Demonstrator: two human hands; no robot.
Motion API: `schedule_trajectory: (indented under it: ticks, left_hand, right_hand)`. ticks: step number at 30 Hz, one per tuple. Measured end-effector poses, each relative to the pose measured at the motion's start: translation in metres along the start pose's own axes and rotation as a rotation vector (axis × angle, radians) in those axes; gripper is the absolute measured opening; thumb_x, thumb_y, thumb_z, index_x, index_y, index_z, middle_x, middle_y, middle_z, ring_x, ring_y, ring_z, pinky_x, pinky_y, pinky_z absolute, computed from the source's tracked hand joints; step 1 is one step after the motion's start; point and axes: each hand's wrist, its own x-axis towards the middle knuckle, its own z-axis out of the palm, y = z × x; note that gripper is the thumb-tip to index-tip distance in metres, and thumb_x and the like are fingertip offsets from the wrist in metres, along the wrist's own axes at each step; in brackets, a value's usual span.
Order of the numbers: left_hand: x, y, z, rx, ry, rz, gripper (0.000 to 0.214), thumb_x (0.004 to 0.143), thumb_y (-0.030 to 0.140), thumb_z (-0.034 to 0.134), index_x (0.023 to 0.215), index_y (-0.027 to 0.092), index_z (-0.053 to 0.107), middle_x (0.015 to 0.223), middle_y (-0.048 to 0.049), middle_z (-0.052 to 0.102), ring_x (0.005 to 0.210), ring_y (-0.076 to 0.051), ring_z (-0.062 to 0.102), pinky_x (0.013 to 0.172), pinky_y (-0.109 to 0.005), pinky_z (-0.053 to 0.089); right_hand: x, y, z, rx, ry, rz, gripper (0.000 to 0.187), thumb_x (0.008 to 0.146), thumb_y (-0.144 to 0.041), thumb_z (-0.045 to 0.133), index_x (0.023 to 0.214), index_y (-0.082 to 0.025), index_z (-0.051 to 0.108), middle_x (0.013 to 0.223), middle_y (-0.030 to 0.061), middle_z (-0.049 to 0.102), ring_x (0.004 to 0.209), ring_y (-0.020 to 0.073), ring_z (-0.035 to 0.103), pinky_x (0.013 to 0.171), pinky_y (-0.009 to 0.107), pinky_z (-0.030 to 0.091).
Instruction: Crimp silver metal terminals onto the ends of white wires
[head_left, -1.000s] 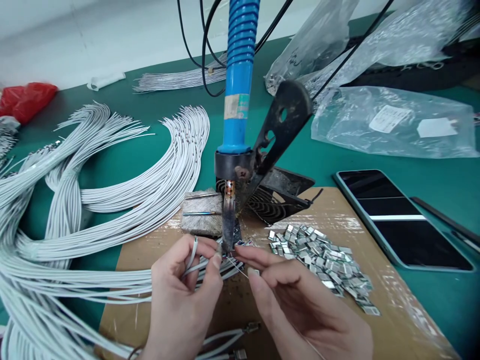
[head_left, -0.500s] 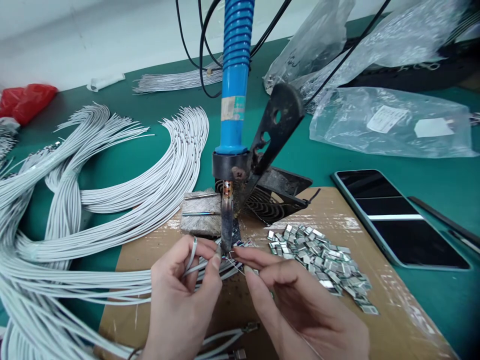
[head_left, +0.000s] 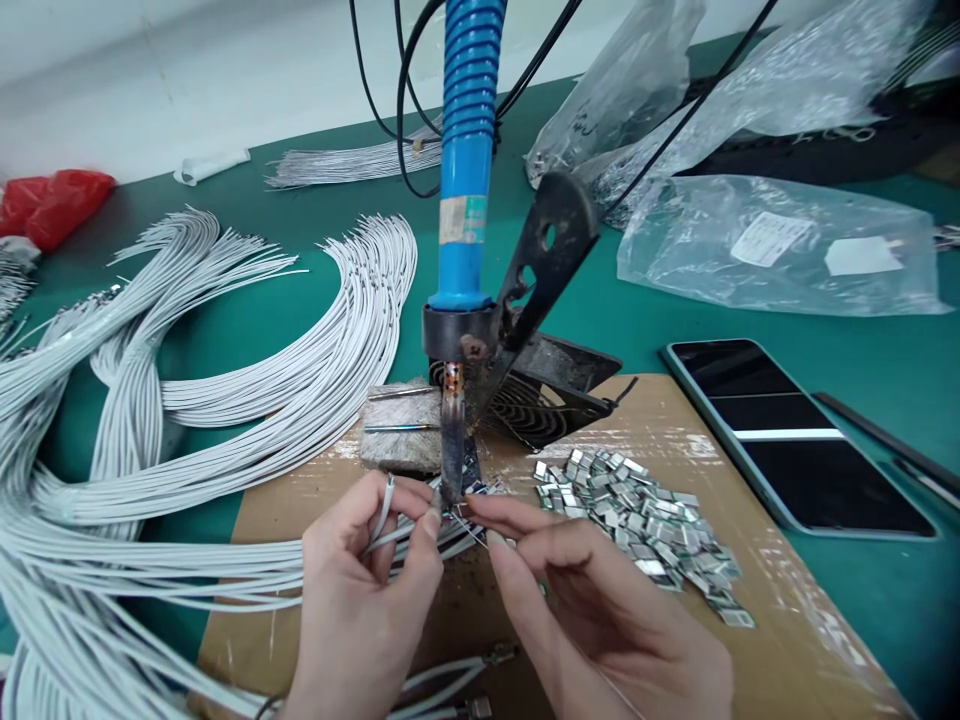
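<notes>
A blue-handled soldering iron [head_left: 452,430] points straight down in a black clamp, its tip between my fingertips. My left hand [head_left: 367,590] is closed, pinching a white cable [head_left: 383,512] close to the tip; the cable bends up between the fingers. My right hand [head_left: 592,600] is closed too, with thin solder wire [head_left: 471,528] between thumb and fingers, its end reaching the tip. More of the wire runs down through the palm. A tiny metal part sits at the tip by the right fingertips, too small to make out.
Bundles of white cables [head_left: 225,470] fill the left side. Small metal connectors [head_left: 645,520] lie piled on the cardboard [head_left: 780,600], right of the iron. A fan [head_left: 555,390] and a grey block [head_left: 401,440] stand behind. A phone [head_left: 795,430] and plastic bags [head_left: 780,245] lie at right.
Both hands keep nearly the same pose at the iron's tip. The view has shifted very slightly; nothing has been taken up or let go.
</notes>
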Motion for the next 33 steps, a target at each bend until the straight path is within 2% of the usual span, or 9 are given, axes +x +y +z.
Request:
schedule_trajectory:
  ticks: [4, 8, 14, 18, 22, 26, 30, 33]
  left_hand:
    - [0.002, -0.002, -0.002, -0.01, -0.006, 0.015, 0.013, 0.075, 0.014, 0.074, 0.066, 0.022, 0.07, 0.076, 0.0025, 0.076, 0.067, -0.012, 0.069, 0.058, -0.014, 0.051]
    - [0.003, -0.005, -0.005, 0.007, -0.065, 0.029, 0.013, 0.075, 0.013, 0.075, 0.068, 0.022, 0.071, 0.076, 0.0009, 0.077, 0.072, -0.014, 0.071, 0.059, -0.015, 0.053]
    - [0.001, -0.003, -0.001, 0.002, -0.016, 0.011, 0.012, 0.076, 0.016, 0.073, 0.066, 0.022, 0.07, 0.075, 0.0021, 0.075, 0.071, -0.012, 0.067, 0.054, -0.014, 0.046]
    - [0.001, -0.007, -0.003, 0.003, -0.024, 0.008, 0.013, 0.076, 0.015, 0.073, 0.067, 0.023, 0.071, 0.078, 0.0024, 0.076, 0.08, -0.013, 0.069, 0.054, -0.011, 0.045]
    - [0.004, -0.012, -0.011, 0.019, -0.094, 0.06, 0.016, 0.08, 0.011, 0.073, 0.07, 0.023, 0.072, 0.079, 0.0034, 0.076, 0.072, -0.01, 0.069, 0.058, -0.011, 0.05]
    - [0.006, -0.013, -0.014, 0.025, -0.171, 0.098, 0.016, 0.084, 0.01, 0.072, 0.074, 0.023, 0.074, 0.082, 0.0027, 0.078, 0.071, -0.01, 0.072, 0.063, -0.011, 0.054]
    - [0.006, -0.011, -0.011, 0.001, -0.093, 0.069, 0.015, 0.082, 0.012, 0.074, 0.07, 0.022, 0.071, 0.079, 0.003, 0.076, 0.075, -0.01, 0.072, 0.069, -0.01, 0.055]
    - [0.006, -0.01, -0.01, 0.023, -0.139, 0.049, 0.014, 0.08, 0.012, 0.075, 0.07, 0.022, 0.072, 0.08, 0.0025, 0.076, 0.074, -0.01, 0.072, 0.068, -0.01, 0.055]
  right_hand:
    - [0.001, -0.001, 0.001, 0.016, -0.004, -0.02, 0.021, 0.09, -0.016, 0.076, 0.072, -0.025, 0.072, 0.104, 0.0022, 0.086, 0.094, 0.0155, 0.083, 0.08, 0.014, 0.061]
    - [0.001, -0.001, 0.001, 0.018, -0.005, -0.021, 0.02, 0.09, -0.016, 0.076, 0.073, -0.025, 0.073, 0.103, 0.0023, 0.086, 0.095, 0.0154, 0.083, 0.082, 0.014, 0.062]
    - [0.003, 0.005, -0.007, -0.056, -0.056, -0.058, 0.02, 0.091, -0.018, 0.075, 0.073, -0.025, 0.071, 0.105, 0.0034, 0.087, 0.096, 0.0174, 0.084, 0.08, 0.015, 0.063]
    - [0.002, 0.008, -0.008, -0.06, -0.078, -0.09, 0.019, 0.091, -0.018, 0.075, 0.074, -0.025, 0.072, 0.105, 0.0023, 0.086, 0.095, 0.0163, 0.084, 0.082, 0.015, 0.063]
    - [0.002, 0.008, -0.004, -0.027, -0.028, -0.086, 0.019, 0.091, -0.017, 0.075, 0.075, -0.027, 0.072, 0.103, -0.0021, 0.085, 0.094, 0.012, 0.082, 0.084, 0.012, 0.06]
    - [0.004, 0.009, -0.004, -0.046, -0.081, -0.115, 0.018, 0.091, -0.016, 0.076, 0.078, -0.028, 0.073, 0.105, -0.0026, 0.086, 0.094, 0.0121, 0.083, 0.084, 0.012, 0.061]
    - [0.004, 0.01, -0.005, -0.058, -0.067, -0.101, 0.018, 0.092, -0.017, 0.075, 0.077, -0.027, 0.072, 0.106, -0.0008, 0.086, 0.096, 0.0134, 0.083, 0.082, 0.012, 0.061]
    - [0.004, 0.01, -0.005, -0.08, -0.053, -0.111, 0.018, 0.091, -0.018, 0.075, 0.076, -0.027, 0.072, 0.105, 0.0006, 0.086, 0.097, 0.0145, 0.082, 0.082, 0.014, 0.061]
